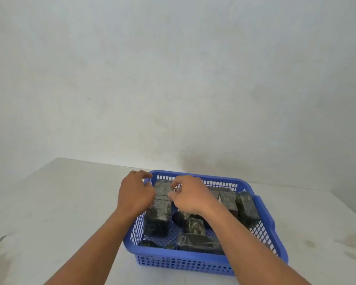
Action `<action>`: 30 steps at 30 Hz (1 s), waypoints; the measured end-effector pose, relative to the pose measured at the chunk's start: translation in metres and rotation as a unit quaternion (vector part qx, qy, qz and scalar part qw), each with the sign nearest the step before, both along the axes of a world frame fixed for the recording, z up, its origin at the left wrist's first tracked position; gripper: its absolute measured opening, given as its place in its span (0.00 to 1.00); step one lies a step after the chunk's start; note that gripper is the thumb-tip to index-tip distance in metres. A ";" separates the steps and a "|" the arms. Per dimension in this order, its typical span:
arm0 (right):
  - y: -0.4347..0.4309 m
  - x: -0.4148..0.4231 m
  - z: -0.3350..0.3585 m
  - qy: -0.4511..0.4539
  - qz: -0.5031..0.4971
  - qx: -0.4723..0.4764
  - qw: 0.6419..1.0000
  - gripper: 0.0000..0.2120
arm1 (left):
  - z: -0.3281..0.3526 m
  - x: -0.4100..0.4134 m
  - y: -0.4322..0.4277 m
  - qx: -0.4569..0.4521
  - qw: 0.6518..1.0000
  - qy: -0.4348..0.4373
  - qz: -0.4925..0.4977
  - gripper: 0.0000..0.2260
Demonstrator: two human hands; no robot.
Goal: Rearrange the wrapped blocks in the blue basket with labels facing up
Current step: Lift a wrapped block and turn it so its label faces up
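Note:
A blue plastic basket (185, 261) sits on the white table and holds several dark blocks wrapped in clear film. Both hands reach into its far left corner. My left hand (136, 194) and my right hand (190, 195) curl their fingers around one wrapped block (162, 189) there, touching its two sides. Just in front of that block stands another block (157, 220) upright at the left wall. More blocks lie at the right wall (247, 208) and along the near wall (199, 242). I cannot make out any labels.
The white table (60, 212) runs left and right of the basket, with smudges near its edges. A plain white wall rises right behind the basket. The table's far left edge lies beyond my left hand.

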State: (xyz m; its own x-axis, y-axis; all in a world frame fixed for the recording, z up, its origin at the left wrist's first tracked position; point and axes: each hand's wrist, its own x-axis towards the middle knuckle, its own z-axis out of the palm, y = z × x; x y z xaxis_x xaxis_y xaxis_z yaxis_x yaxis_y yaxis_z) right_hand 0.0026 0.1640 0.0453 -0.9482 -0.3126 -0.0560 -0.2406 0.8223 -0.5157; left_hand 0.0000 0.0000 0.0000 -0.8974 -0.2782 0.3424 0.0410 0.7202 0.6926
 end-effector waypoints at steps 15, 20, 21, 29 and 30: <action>-0.039 -0.016 -0.021 -0.019 -0.090 0.143 0.986 0.24 | 0.001 -0.001 0.006 -0.170 0.980 -0.090 0.049 0.17; -0.030 -0.012 -0.024 -0.032 -0.105 0.047 0.993 0.12 | 0.010 -0.009 0.012 -0.174 0.963 -0.204 0.004 0.21; -0.027 -0.012 -0.022 -0.030 -0.112 0.025 0.993 0.14 | 0.012 -0.011 0.012 -0.161 0.965 -0.209 0.000 0.20; -0.006 -0.009 0.002 -0.013 -0.134 -0.252 0.958 0.12 | 0.043 -0.003 0.007 -0.038 0.999 -0.038 0.006 0.17; -0.005 -0.007 0.004 -0.012 -0.132 -0.290 0.948 0.12 | 0.048 0.000 0.009 -0.011 1.000 -0.026 0.000 0.18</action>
State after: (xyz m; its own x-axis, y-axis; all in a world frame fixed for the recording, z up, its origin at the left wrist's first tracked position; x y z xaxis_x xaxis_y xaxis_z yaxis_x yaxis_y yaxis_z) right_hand -0.0045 0.1592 0.0494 -0.9983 -0.0504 0.0303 -0.0490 0.4286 -0.9021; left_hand -0.0002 0.0087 0.0478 -0.9144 -0.2710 0.3009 0.0053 0.7350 0.6781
